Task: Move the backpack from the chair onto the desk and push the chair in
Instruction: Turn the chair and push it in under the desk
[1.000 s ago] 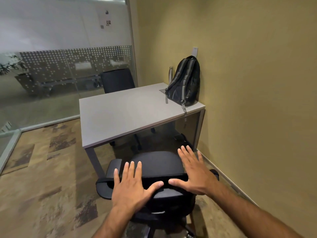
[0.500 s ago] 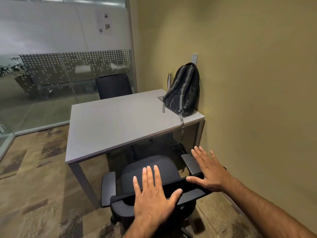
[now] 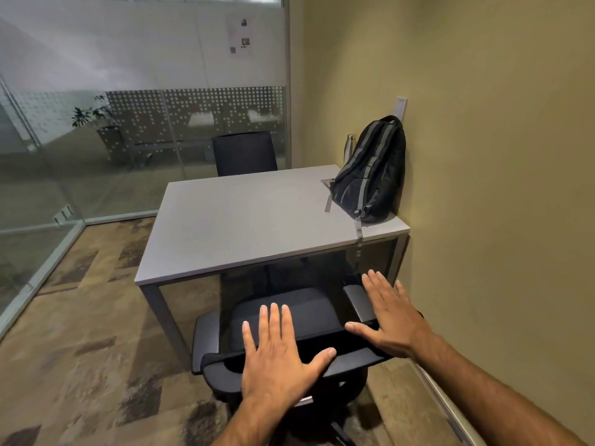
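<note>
A black backpack [image 3: 370,173] with grey straps stands upright on the grey desk [image 3: 244,220], leaning on the right wall; one strap hangs over the desk's front edge. A black office chair [image 3: 289,313] faces the desk, its seat partly under the front edge. My left hand [image 3: 277,352] lies flat on the top of the chair's backrest, fingers spread. My right hand [image 3: 389,317] rests flat on the backrest's right end, beside the right armrest. Neither hand curls around anything.
A second black chair [image 3: 244,152] stands behind the desk by the glass partition [image 3: 96,140]. A metal bottle [image 3: 349,149] stands behind the backpack. The yellow wall [image 3: 483,188] runs close along the right. Patterned carpet [image 3: 80,349] lies to the left.
The chair has rolled forward, its seat sliding under the desk's front edge. Both hands have stayed flat on the backrest and moved with it toward the desk.
</note>
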A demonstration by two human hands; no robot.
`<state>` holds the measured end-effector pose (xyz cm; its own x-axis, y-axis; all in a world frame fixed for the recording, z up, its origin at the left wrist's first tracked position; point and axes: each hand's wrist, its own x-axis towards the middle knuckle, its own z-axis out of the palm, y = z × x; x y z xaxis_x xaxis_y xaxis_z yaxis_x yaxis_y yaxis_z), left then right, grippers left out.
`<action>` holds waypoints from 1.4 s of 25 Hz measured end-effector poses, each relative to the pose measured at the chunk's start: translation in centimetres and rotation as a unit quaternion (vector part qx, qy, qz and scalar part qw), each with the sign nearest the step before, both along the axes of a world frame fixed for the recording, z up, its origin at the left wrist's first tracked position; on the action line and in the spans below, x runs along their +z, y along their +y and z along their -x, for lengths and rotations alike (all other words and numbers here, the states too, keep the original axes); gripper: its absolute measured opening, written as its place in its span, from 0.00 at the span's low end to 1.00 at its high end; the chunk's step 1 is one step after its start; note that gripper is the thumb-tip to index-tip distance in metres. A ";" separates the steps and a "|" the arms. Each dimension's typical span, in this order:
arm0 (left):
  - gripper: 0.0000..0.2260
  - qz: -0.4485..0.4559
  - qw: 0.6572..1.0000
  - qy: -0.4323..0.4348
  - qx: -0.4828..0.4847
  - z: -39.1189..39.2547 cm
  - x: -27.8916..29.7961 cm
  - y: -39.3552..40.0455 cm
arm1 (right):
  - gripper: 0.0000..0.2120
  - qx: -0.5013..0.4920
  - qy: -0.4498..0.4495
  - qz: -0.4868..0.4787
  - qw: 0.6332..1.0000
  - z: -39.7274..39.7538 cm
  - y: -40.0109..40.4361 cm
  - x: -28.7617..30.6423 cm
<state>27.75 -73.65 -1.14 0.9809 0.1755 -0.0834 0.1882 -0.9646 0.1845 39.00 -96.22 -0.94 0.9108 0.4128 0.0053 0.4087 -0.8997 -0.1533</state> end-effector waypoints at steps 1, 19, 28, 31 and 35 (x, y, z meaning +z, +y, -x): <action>0.53 -0.003 1.000 -0.002 0.008 -0.1 -0.1 -0.4 | 0.54 -0.009 0.004 -0.011 1.000 -0.1 -0.2 -0.1; 0.56 -0.046 0.998 -0.033 0.041 -5.3 -0.1 1.3 | 0.64 0.139 -0.028 -0.030 0.989 -4.5 1.3 0.4; 0.57 -0.038 0.998 -0.032 0.045 -13.9 -0.3 4.2 | 0.63 0.123 -0.039 -0.020 0.991 -13.1 4.2 0.2; 0.58 -0.032 0.998 -0.037 0.047 -17.0 -0.5 5.6 | 0.62 0.116 -0.038 -0.018 0.992 -15.9 5.6 0.2; 0.58 -0.032 0.998 -0.036 0.044 -20.9 -0.4 7.3 | 0.62 0.108 -0.039 -0.006 0.993 -19.6 7.2 0.4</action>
